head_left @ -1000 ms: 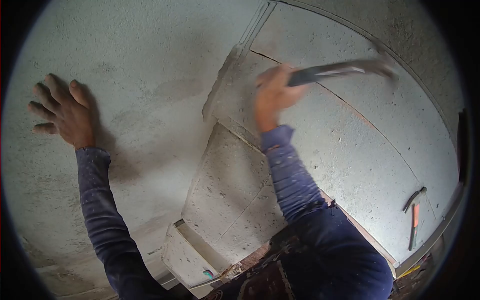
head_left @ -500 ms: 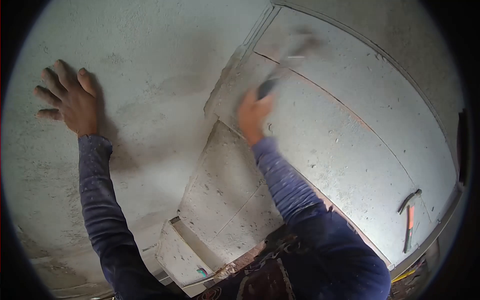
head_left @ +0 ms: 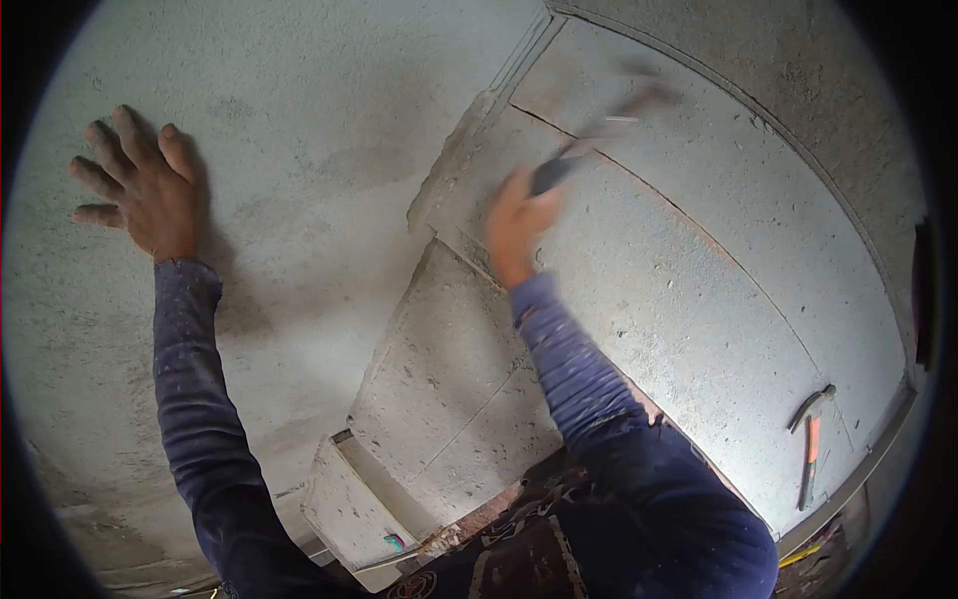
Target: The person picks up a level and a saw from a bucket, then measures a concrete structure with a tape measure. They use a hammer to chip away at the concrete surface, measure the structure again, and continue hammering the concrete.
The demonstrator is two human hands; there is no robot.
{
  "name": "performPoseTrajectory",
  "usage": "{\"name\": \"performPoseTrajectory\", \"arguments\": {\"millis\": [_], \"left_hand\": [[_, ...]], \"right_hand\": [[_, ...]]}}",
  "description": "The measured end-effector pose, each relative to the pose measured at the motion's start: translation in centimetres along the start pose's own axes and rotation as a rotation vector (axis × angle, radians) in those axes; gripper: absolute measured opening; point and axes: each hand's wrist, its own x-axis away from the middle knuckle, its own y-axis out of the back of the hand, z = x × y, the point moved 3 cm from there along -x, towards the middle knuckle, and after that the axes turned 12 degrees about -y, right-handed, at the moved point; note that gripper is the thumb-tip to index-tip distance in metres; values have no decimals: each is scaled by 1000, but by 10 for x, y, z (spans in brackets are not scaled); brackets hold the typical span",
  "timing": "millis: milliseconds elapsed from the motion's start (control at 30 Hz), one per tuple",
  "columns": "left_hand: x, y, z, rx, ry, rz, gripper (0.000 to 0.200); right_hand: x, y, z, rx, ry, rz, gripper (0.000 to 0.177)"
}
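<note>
A claw hammer with an orange-and-dark handle lies near the lower right edge of the surface; a yellow strip shows beyond that edge.

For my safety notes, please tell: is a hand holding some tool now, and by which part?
The right hand grips a motion-blurred hammer-like tool by its dark handle.

You won't find any readable text, label, brand, number or sign here. You have a round emblem on the front of your dark shirt, but it is too small and cut off for you to make out any lettering on it.
</note>
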Motion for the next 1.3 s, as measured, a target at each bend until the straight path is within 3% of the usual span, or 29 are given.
{"name": "performPoseTrajectory", "arguments": {"millis": [33, 67, 133, 200, 267, 300, 333, 400, 433, 500, 567, 633, 733, 800, 867, 933, 967, 1033, 1067, 1100, 1133, 1167, 1200, 1267, 1300], "left_hand": [[2, -3, 2, 1, -9, 4, 65], [3, -5, 3, 1, -13, 10, 65], [3, -3, 4, 4, -6, 23, 66], [6, -3, 2, 8, 9, 41, 66], [3, -4, 2, -16, -7, 26, 66], [6, -2, 1, -4, -19, 51, 66], [5, -1, 0, -8, -18, 41, 66], [0, -4, -2, -20, -4, 16, 65], [-1, -5, -2, -9, 0, 1, 65], [3, 0, -1, 0, 7, -7, 65], [0, -3, 0, -4, 3, -24, 65], [3, -3, -1, 7, 5, -44, 65], [2, -1, 0, 14, 0, -31, 64], [-7, -6, -3, 21, 8, -50, 64], [-1, -1, -4, 19, -6, -50, 64], [-2, -2, -4, 15, -3, -49, 64], [0, -1, -3, 14, -3, -47, 63], [1, -2, -3, 12, 11, -34, 63], [-2, -1, -3, 21, 21, -34, 63], [-3, 0, -4, 23, 20, -49, 63], [-3, -2, -5, 28, 24, -53, 63], [0, -1, -3, 34, 21, -40, 63], [-5, -2, -1, 34, 20, -49, 63], [-2, 2, -5, 46, 41, -29, 63], [-3, -1, -8, 66, 35, -28, 63]], "right_hand": [[21, 0, -39, 253, -423, 267, 29], [47, 4, -74, 531, -689, 555, 34], [78, 23, -50, 617, -811, 843, 31], [83, 44, -31, 414, -718, 754, 25], [62, 49, 34, 268, -563, 572, 28], [42, 52, 59, 253, -276, 513, 25], [25, 49, 88, 73, -176, 466, 20], [-13, 38, 126, -181, 244, 281, 19], [-26, 20, 122, -181, 243, 288, 19], [-28, -5, 90, -311, 233, -71, 16], [4, -20, -54, 508, 370, -82, 38], [57, -7, -43, 542, -772, 527, 35], [47, 33, -25, 313, -759, 651, 33], [34, 49, 49, 63, -593, 570, 19], [11, 50, 100, 23, -139, 385, 10], [-15, 35, 131, -286, 171, 243, 9], [-24, 20, 118, -284, 164, 249, 9], [-26, -5, 53, -119, 244, -148, 16], [-6, -13, -11, 98, 211, -164, 17], [19, -14, -65, 310, 8, 57, 18], [44, -6, -72, 451, -558, 477, 20], [61, 7, -62, 474, -834, 712, 22], [62, 19, -43, 389, -895, 767, 24], [55, 46, -8, 232, -793, 782, 18], [49, 51, 25, 150, -653, 680, 17]]}}
